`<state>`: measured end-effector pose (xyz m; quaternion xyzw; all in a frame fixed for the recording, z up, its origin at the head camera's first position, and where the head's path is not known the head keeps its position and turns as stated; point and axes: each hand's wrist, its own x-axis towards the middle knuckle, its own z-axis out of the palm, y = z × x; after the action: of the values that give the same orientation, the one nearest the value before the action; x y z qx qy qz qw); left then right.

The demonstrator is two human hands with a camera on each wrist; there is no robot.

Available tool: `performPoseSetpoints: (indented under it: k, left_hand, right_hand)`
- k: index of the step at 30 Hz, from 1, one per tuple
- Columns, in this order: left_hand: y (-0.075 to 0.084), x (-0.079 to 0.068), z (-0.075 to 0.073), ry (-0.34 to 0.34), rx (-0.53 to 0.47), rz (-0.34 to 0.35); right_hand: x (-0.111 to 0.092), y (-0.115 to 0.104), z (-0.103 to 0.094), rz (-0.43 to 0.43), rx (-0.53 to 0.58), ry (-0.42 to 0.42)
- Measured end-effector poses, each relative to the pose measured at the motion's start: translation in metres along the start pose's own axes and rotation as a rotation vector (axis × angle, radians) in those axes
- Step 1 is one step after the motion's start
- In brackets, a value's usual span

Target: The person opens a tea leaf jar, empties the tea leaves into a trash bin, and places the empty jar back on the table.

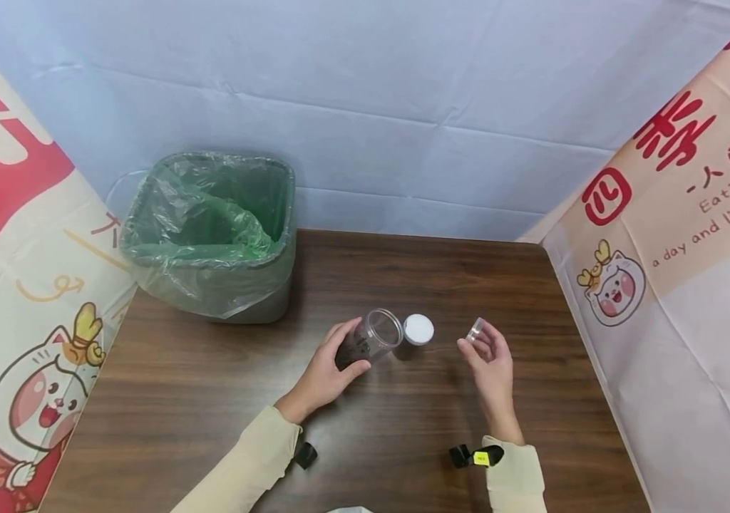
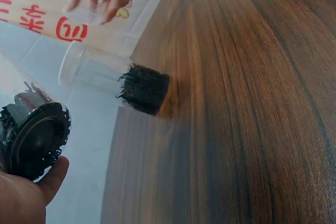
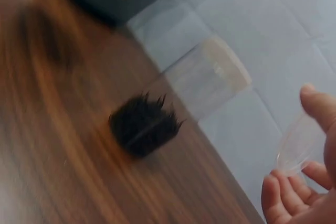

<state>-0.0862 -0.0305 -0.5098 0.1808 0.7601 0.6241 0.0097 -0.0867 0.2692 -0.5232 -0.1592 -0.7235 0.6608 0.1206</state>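
Note:
My left hand (image 1: 321,374) grips a clear plastic jar (image 1: 370,340) from its left side. This jar is tilted, with its uncovered round mouth towards the right, and dark material lies in its lower part (image 2: 39,140). Just right of it a second clear jar (image 1: 418,330) stands upright on the table with a white top. Dark, ragged-edged contents (image 2: 144,88) fill its lower part; their kind cannot be told. Further right, my right hand (image 1: 492,365) pinches a clear round lid (image 1: 475,330) above the table, also visible as a thin transparent disc (image 3: 296,148) in the right wrist view.
A grey bin (image 1: 259,285) lined with a green-tinted clear bag stands at the table's back left. The brown wooden table (image 1: 480,278) is bounded by a pale cloth (image 1: 403,164) behind and printed banners at both sides. A white edge (image 1: 348,509) shows at the bottom.

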Motion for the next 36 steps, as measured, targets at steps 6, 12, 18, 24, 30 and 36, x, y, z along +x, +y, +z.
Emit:
performPoseSetpoints:
  k: [6, 12, 18, 24, 30, 36]
  left_hand:
    - [0.002, 0.001, 0.000, -0.016, -0.015, 0.011]
    - [0.004, 0.001, -0.002, -0.016, -0.017, -0.005]
    - [0.004, 0.001, -0.002, -0.014, -0.019, -0.008]
    - [0.004, 0.001, -0.003, -0.017, -0.016, -0.007]
    - [0.003, 0.001, -0.004, -0.021, -0.012, -0.008]
    - [0.004, 0.001, -0.005, -0.028, -0.011, -0.016]
  right_hand:
    - [0.003, 0.012, -0.006, 0.003, -0.318, -0.044]
    - [0.005, 0.022, -0.009, -0.056, -0.538, -0.088]
    - [0.005, 0.033, -0.011, -0.127, -0.677, -0.103]
    - [0.005, 0.040, -0.013, -0.128, -0.759, -0.138]
    - [0.005, 0.048, -0.016, -0.043, -0.799, -0.224]
    - [0.005, 0.056, -0.018, -0.037, -0.847, -0.230]
